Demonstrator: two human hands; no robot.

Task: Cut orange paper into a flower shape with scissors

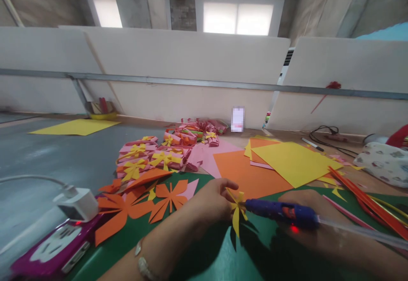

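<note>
My left hand pinches a small yellow paper flower above the green mat. My right hand grips a blue hot glue gun, whose tip meets the middle of the flower, touching or nearly so. A clear glue stick sticks out of the gun's back end, and a red light glows on its underside. Left of my left wrist lie cut orange paper flowers. Behind them is a pile of pink folded paper pieces with yellow flowers on them.
Orange sheets and yellow sheets lie beyond my hands. Paper strips and a patterned pouch are at right. A purple power strip with a white charger stands front left. A phone leans on the back panel.
</note>
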